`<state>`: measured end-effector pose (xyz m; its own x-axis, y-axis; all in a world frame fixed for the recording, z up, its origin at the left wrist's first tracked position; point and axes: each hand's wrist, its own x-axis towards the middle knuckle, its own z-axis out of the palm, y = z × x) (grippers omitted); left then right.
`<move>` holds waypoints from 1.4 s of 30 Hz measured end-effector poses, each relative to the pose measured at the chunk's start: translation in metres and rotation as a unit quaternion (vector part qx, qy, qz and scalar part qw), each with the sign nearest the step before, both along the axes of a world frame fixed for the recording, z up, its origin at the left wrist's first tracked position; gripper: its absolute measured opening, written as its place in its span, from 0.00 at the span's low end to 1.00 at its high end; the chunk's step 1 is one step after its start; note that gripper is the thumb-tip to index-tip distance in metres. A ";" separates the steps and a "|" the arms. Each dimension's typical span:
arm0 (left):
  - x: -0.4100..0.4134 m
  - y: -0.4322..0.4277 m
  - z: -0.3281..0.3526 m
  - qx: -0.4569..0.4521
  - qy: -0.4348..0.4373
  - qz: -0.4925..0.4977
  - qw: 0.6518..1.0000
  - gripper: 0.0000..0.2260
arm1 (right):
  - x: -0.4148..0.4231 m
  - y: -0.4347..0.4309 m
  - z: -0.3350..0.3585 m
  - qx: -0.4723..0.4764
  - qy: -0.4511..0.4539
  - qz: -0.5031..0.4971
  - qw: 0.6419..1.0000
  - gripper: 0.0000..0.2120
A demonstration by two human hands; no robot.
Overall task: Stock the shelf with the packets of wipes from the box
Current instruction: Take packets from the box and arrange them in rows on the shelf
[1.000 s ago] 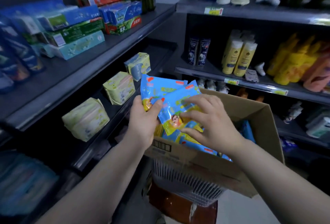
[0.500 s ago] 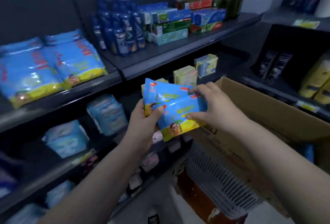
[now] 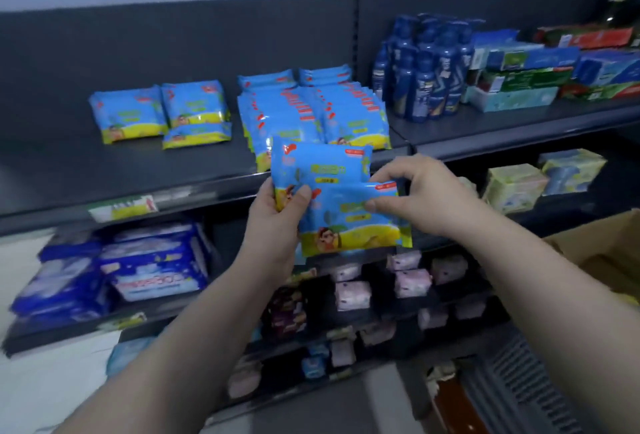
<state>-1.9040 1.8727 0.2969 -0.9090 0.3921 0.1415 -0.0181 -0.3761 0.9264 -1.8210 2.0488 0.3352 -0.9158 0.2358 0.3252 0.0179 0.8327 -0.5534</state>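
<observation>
Your two wipes packets (image 3: 349,222) are glossy plastic film (light glints along the creases). The shelf (image 3: 121,167) looks like smooth, matt dark metal. The box (image 3: 602,243) beside you is dull brown cardboard.

The held packets (image 3: 349,222) are coloured bright blue, with a yellow band along the bottom, a red corner mark and a printed cartoon figure. The same pattern is borne by the stocked packets (image 3: 311,111) on the dark grey shelf (image 3: 104,170). Deep blue bottles (image 3: 426,70) are seen on it too; below it, navy-and-white packs (image 3: 152,260) and pale pink packets (image 3: 412,281).
</observation>
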 end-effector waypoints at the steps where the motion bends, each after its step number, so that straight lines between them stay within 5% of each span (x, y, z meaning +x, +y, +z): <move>1: -0.012 -0.014 0.002 0.003 0.001 0.009 1.000 0.08 | -0.015 -0.012 0.002 -0.021 0.008 0.013 1.000 0.08; 5: -0.079 -0.076 0.013 0.009 -0.019 0.064 0.998 0.07 | -0.077 -0.056 0.013 -0.082 0.046 0.005 0.996 0.10; 12: -0.195 -0.193 0.021 -0.077 0.089 0.172 0.978 0.06 | -0.172 -0.130 0.036 -0.071 0.066 0.011 0.995 0.09; 20: -0.284 -0.266 0.031 -0.153 0.086 0.206 0.963 0.06 | -0.260 -0.169 0.040 -0.070 0.073 -0.002 0.995 0.10; 32: -0.364 -0.271 0.022 -0.257 0.053 0.153 0.953 0.07 | -0.362 -0.163 0.018 -0.010 -0.040 -0.014 0.999 0.10; 42: -0.408 -0.252 0.022 -0.418 0.090 0.157 0.890 0.15 | -0.411 -0.148 0.007 0.145 -0.030 -0.051 0.988 0.09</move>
